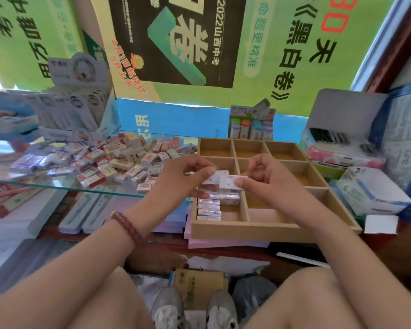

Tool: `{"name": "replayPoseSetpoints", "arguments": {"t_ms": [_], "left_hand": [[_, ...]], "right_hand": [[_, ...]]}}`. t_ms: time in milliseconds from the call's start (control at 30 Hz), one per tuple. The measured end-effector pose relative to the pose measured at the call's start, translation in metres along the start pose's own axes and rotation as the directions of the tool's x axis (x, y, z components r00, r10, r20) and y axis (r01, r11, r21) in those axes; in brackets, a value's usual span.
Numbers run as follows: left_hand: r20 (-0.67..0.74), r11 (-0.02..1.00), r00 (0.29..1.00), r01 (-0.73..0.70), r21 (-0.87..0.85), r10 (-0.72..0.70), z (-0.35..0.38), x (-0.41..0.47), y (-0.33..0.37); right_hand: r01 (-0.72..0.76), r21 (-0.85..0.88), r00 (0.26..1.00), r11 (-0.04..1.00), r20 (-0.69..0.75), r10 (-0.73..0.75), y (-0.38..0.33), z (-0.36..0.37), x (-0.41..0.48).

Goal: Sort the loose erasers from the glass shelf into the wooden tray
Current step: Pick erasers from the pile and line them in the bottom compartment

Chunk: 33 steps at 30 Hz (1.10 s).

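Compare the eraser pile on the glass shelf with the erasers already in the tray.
Shelf pile lies jumbled at mixed angles; tray erasers sit in neat rows. Shelf pile mixes red, tan and white wrappers; tray erasers look uniformly pale. Both are small wrapped blocks.

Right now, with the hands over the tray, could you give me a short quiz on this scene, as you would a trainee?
1. True or false: the wooden tray sits left of the pile of loose erasers on the glass shelf.
2. Which tray compartment holds the row of sorted erasers? A near-left, B far-right, C far-middle.
3. What do the left hand and the right hand each pinch?
Key: 1 false, it sits to the right; 2 A; 3 a white eraser.
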<state>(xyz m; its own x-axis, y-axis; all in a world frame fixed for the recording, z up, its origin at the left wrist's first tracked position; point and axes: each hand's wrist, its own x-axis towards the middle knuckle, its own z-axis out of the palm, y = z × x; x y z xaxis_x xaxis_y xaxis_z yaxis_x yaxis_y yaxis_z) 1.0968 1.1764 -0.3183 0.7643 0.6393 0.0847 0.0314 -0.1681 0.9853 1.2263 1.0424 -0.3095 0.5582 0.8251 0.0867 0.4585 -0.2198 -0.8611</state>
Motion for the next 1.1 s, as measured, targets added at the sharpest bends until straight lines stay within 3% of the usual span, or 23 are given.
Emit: {"name": "replayPoseSetpoints", "arguments": {"t_ms": [300,467,867,1100], "left_hand": [[0.086,0.999,0.995,0.049,-0.008,-0.048,0.008,0.001,0.000],[0.098,0.985,0.994,-0.064,0.158,0.049,0.010,-0.002,-0.001],[0.150,0.978,0.986,-0.098,0.182,0.071,0.016,0.001,-0.004],[0.159,0.908,0.986,-0.114,0.404,0.054,0.015,0.010,-0.019]], "right_hand": [[0.056,-0.063,0.996,0.996,-0.064,-0.060,0.008,0.002,-0.001],[0.062,-0.110,0.993,0.992,-0.098,-0.073,0.006,0.005,-0.002],[0.129,-0.260,0.991,0.957,0.053,-0.119,0.015,0.003,0.002],[0.123,-0.409,0.988,0.904,0.140,-0.071,0.020,0.003,0.005]]}}
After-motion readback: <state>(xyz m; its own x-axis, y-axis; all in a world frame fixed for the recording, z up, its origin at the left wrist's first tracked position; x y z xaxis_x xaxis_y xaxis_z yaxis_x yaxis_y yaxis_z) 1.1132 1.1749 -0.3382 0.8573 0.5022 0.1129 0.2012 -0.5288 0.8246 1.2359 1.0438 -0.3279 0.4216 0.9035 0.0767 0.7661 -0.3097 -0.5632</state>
